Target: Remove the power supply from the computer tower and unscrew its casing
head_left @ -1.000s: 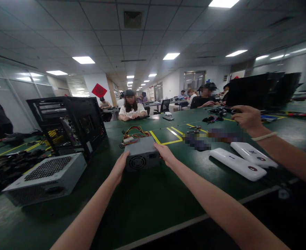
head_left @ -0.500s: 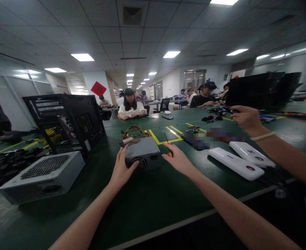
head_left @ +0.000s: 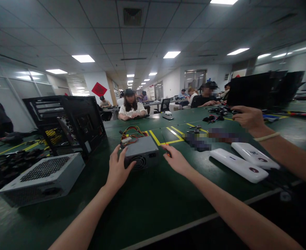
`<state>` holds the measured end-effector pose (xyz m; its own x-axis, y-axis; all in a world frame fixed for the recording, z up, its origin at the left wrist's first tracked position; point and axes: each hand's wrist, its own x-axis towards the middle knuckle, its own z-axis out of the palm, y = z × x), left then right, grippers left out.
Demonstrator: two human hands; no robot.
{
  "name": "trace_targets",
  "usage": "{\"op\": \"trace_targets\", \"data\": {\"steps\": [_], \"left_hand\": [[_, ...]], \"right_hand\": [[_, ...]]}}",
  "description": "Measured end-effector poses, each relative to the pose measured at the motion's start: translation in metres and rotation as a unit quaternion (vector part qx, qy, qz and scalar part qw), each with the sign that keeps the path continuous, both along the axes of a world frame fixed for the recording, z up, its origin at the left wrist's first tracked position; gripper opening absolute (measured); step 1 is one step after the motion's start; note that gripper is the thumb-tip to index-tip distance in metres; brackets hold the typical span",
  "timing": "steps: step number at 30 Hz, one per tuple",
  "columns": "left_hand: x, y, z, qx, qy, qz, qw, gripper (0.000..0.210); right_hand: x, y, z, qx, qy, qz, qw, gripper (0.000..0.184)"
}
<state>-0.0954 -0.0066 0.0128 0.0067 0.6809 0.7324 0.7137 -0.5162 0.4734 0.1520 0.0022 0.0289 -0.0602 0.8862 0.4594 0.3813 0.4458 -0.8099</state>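
A grey computer power supply [head_left: 141, 147] lies on the green table in front of me, its round fan grille and socket facing me. At its left front corner is my left hand [head_left: 118, 170], fingers spread and thumb by the grille; whether it touches the casing I cannot tell. Just right of the casing, my right hand [head_left: 177, 159] is closed around an orange-and-black screwdriver [head_left: 167, 151], whose thin shaft points up and away from me. Coloured cables [head_left: 132, 136] bunch behind the power supply.
A second power supply [head_left: 44, 177] and an open black computer case [head_left: 72, 121] stand left. Right lie white power banks [head_left: 238, 165], a blurred dark item [head_left: 198, 142] and another person's hand [head_left: 249, 119]. Yellow tape [head_left: 171, 141] marks the table [head_left: 153, 205].
My left hand has shifted left, its fingers drawing off the top of the power supply. My right hand keeps the screwdriver almost in the same place.
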Motion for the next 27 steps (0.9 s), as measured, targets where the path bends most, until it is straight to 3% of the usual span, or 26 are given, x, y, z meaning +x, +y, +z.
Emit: {"op": "trace_targets", "data": {"steps": [2, 5, 7, 9, 12, 15, 20, 24, 27], "left_hand": [[0.004, -0.011, 0.003, 0.031, 0.061, 0.002, 0.998, 0.04], [0.019, -0.025, 0.004, 0.01, 0.152, -0.07, 0.986, 0.027], [0.031, -0.029, 0.0, -0.017, 0.196, -0.131, 0.972, 0.026], [0.039, -0.029, -0.005, -0.046, 0.193, -0.149, 0.969, 0.025], [0.043, -0.024, -0.009, -0.127, 0.159, -0.129, 0.97, 0.024], [0.045, -0.021, -0.004, -0.224, 0.225, -0.069, 0.946, 0.026], [0.055, -0.021, 0.003, -0.241, 0.323, -0.006, 0.915, 0.022], [0.055, -0.017, -0.002, -0.232, 0.249, -0.023, 0.94, 0.017], [0.046, -0.014, 0.001, -0.299, 0.027, -0.093, 0.949, 0.019]], "right_hand": [[0.008, -0.023, 0.009, 0.022, -0.001, 0.002, 1.0, 0.043], [0.015, -0.06, 0.013, 0.014, 0.005, -0.016, 1.0, 0.052], [0.017, -0.078, 0.006, 0.007, 0.029, -0.04, 0.999, 0.056], [0.016, -0.089, -0.004, -0.004, 0.046, -0.063, 0.997, 0.051], [0.01, -0.095, -0.02, -0.021, 0.04, -0.052, 0.998, 0.036], [0.001, -0.099, -0.028, -0.013, 0.006, -0.031, 0.999, 0.034], [-0.014, -0.105, -0.027, 0.024, -0.083, -0.041, 0.995, 0.035], [-0.017, -0.112, -0.027, 0.057, -0.123, -0.052, 0.989, 0.033], [-0.016, -0.119, -0.024, 0.091, -0.152, -0.063, 0.982, 0.03]]}}
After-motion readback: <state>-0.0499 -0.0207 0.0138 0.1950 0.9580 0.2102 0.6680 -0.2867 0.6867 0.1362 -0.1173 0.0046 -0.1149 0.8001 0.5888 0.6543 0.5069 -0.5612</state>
